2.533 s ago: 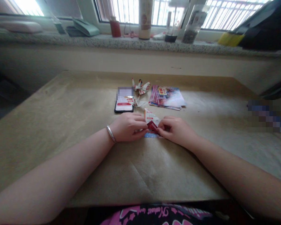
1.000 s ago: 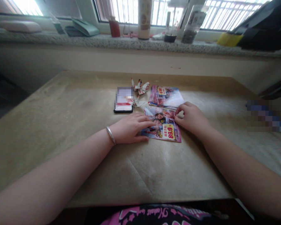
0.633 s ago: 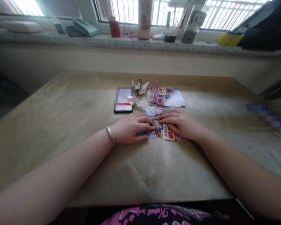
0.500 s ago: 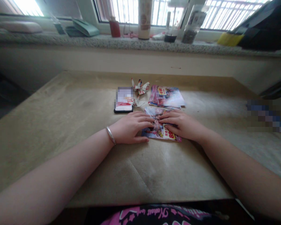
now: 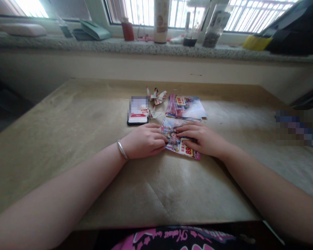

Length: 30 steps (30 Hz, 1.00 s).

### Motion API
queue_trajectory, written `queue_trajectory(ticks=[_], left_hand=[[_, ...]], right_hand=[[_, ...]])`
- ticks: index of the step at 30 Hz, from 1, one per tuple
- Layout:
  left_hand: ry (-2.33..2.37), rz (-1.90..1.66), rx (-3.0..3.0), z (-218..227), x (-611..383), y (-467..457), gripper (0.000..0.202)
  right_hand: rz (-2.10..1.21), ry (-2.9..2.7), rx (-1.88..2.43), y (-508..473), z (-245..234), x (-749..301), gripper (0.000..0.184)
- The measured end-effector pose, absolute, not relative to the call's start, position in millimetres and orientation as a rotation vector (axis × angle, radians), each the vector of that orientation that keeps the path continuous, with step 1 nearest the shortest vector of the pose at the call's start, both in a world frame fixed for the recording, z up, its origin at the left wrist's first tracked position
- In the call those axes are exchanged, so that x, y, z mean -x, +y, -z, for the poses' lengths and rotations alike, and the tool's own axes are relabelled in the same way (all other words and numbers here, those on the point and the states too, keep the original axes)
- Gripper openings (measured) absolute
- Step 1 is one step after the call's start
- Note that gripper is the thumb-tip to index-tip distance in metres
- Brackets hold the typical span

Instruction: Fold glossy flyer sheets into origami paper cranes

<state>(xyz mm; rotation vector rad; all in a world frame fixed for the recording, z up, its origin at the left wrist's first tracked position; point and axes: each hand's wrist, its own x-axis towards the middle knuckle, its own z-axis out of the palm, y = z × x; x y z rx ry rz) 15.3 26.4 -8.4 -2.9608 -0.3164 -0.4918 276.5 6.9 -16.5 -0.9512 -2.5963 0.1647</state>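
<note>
A colourful printed paper sheet (image 5: 173, 136) with a yellow and red price label lies on the table in front of me. My right hand (image 5: 202, 137) rests flat across its right part, fingers spread, palm down. At the sheet's left edge, my left hand (image 5: 151, 141) has its fingers drawn together, the tips closed on the paper's border. A silver bangle circles my left wrist. Just beyond the sheet is a stack of similar printed sheets (image 5: 187, 106), loosely fanned. Two folded paper shapes, a larger one (image 5: 158, 96) and a smaller one (image 5: 153, 114), sit left of the stack.
A phone (image 5: 137, 116) lies left of the sheet, overlapped by the smaller folded shape. Behind the table (image 5: 94, 97), a granite windowsill (image 5: 141, 48) holds a red bottle (image 5: 127, 29), a tall pale container (image 5: 161, 24), a green case (image 5: 96, 30) and a dark bag (image 5: 294, 31).
The sheet has turned slightly clockwise and its left edge now shows more. My left hand has drawn back a little left, with its thumb tucked in. My right hand stays nearly still.
</note>
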Motion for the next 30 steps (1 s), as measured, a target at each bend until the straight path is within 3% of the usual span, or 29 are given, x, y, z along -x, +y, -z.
queue_trajectory(ticks=[10, 15, 18, 30], left_hand=[[-0.532, 0.428, 2.941, 7, -8, 31, 0.019], [-0.482, 0.407, 2.914, 7, -14, 25, 0.038], [-0.443, 0.437, 2.894, 9, -18, 24, 0.027], [-0.643, 0.591, 3.023, 13, -8, 34, 0.026]], right_hand=[[-0.224, -2.604, 0.882, 9, 19, -277, 0.028], [-0.210, -2.582, 0.912, 8, 21, -274, 0.029], [-0.226, -2.579, 0.918, 8, 21, -274, 0.029], [-0.511, -2.579, 0.788, 12, 14, -284, 0.033]])
